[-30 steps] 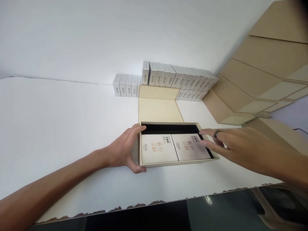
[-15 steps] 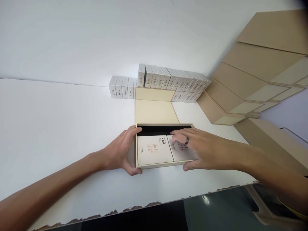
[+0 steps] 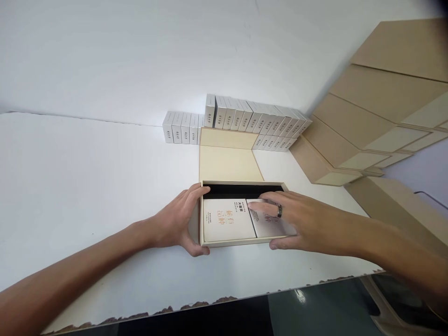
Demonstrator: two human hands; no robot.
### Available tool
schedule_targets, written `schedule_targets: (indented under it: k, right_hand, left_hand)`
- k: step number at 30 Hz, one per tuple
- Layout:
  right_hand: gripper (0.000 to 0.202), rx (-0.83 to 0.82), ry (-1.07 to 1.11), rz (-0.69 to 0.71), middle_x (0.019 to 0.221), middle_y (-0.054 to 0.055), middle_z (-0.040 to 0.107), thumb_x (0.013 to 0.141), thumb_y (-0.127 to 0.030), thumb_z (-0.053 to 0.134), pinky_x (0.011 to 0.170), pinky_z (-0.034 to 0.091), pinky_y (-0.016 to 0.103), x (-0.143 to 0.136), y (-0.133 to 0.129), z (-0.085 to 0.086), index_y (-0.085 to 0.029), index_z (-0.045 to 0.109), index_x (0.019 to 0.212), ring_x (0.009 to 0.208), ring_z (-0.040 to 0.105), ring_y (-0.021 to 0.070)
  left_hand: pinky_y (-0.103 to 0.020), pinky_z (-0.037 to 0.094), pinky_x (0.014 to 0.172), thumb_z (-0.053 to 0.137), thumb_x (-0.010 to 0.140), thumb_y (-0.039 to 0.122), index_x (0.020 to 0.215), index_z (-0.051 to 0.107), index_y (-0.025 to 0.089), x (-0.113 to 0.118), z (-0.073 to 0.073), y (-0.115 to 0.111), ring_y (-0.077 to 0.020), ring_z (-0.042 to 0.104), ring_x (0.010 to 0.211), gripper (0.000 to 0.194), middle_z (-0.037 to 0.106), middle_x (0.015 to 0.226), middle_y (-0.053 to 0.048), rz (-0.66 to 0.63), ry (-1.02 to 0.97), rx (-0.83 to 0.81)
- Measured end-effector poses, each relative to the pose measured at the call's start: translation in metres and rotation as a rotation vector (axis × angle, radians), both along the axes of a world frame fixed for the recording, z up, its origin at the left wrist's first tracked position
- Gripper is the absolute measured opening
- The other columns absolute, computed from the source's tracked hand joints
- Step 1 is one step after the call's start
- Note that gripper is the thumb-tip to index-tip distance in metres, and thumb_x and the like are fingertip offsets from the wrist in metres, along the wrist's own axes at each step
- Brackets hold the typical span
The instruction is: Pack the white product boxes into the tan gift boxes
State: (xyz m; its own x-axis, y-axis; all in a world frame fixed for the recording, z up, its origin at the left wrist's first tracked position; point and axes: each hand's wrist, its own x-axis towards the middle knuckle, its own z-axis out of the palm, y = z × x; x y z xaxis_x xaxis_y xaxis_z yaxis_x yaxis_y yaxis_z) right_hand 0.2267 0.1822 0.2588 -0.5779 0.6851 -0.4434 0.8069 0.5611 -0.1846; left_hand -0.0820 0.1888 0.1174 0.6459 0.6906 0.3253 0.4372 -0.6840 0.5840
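A cream gift box (image 3: 231, 243) lies with its lid flap (image 3: 229, 163) folded back behind it. Inside, two flat packs lie side by side: a white one (image 3: 224, 228) at left and a silvery one (image 3: 275, 228) at right. Behind them is a black recess (image 3: 233, 190). My left hand (image 3: 182, 219) grips the box's left end, thumb at the near side and fingers over the far corner. My right hand (image 3: 294, 219), wearing a ring, is over the silvery pack, fingers spread across it and thumb at the box's near wall.
Rows of small silver boxes (image 3: 229, 116) stand stacked against the white wall, behind the lid flap. Large tan boxes (image 3: 378, 107) are piled at the right. The white table's chipped front edge (image 3: 196, 305) runs across the bottom.
The view has shifted slightly, moving everything a little to the right. My right hand's fingers have shifted on the silvery pack, and my left hand keeps its grip on the box.
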Motion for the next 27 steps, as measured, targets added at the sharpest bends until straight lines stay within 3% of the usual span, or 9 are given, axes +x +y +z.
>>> schedule_targets:
  k: [3, 6, 9, 17, 20, 27]
  right_hand:
    - [0.066, -0.006, -0.008, -0.001, 0.138, 0.006, 0.049, 0.086, -0.061, 0.061, 0.094, 0.047, 0.048, 0.001, -0.003, 0.0, -0.038, 0.041, 0.145, 0.118, 0.05, 0.0314]
    - [0.078, -0.014, -0.011, -0.004, 0.148, 0.007, 0.041, 0.082, -0.065, 0.064, 0.1, 0.044, 0.051, -0.003, -0.005, -0.002, -0.034, 0.036, 0.148, 0.129, 0.043, 0.0345]
    - [0.084, -0.032, 0.014, 0.012, 0.154, 0.005, 0.035, 0.081, -0.067, 0.064, 0.104, 0.041, 0.052, -0.009, -0.004, -0.004, -0.037, 0.03, 0.152, 0.135, 0.037, 0.0346]
    - [0.072, -0.051, 0.003, -0.031, 0.141, 0.007, 0.047, 0.08, -0.068, 0.064, 0.097, 0.046, 0.05, -0.008, 0.0, 0.002, -0.034, 0.045, 0.141, 0.123, 0.047, 0.0333]
    - [0.076, -0.043, -0.002, -0.022, 0.14, 0.008, 0.049, 0.079, -0.072, 0.064, 0.094, 0.047, 0.051, -0.006, 0.001, 0.002, -0.035, 0.045, 0.142, 0.121, 0.048, 0.0347]
    - [0.094, -0.008, -0.084, 0.042, 0.159, 0.01, 0.028, 0.074, -0.075, 0.066, 0.108, 0.034, 0.059, -0.008, 0.007, 0.002, -0.032, 0.036, 0.151, 0.142, 0.027, 0.0395]
  left_hand:
    - [-0.066, 0.047, 0.096, 0.083, 0.051, 0.063, 0.147, 0.002, 0.028, -0.001, 0.001, -0.001, -0.0473, 0.044, 0.124, 0.131, 0.031, 0.141, -0.021, 0.003, 0.011, -0.005]
    - [-0.065, 0.047, 0.096, 0.083, 0.051, 0.063, 0.147, 0.003, 0.029, -0.001, 0.001, -0.002, -0.0461, 0.045, 0.123, 0.129, 0.031, 0.142, -0.021, 0.016, 0.029, -0.026]
    - [-0.064, 0.047, 0.097, 0.083, 0.051, 0.063, 0.147, 0.004, 0.028, -0.002, 0.002, -0.002, -0.0454, 0.046, 0.123, 0.13, 0.032, 0.143, -0.02, 0.024, 0.031, -0.025]
    - [-0.062, 0.047, 0.097, 0.084, 0.05, 0.059, 0.147, 0.004, 0.029, -0.002, -0.001, -0.001, -0.0442, 0.045, 0.122, 0.129, 0.032, 0.143, -0.019, 0.014, 0.008, -0.034]
    - [-0.06, 0.046, 0.099, 0.084, 0.052, 0.056, 0.147, 0.004, 0.029, -0.001, 0.0, -0.001, -0.0423, 0.044, 0.123, 0.127, 0.032, 0.142, -0.018, 0.012, 0.008, -0.042]
    - [-0.06, 0.046, 0.1, 0.084, 0.052, 0.055, 0.147, 0.002, 0.03, -0.001, -0.001, 0.0, -0.0413, 0.043, 0.123, 0.128, 0.032, 0.141, -0.017, -0.002, -0.007, -0.031]
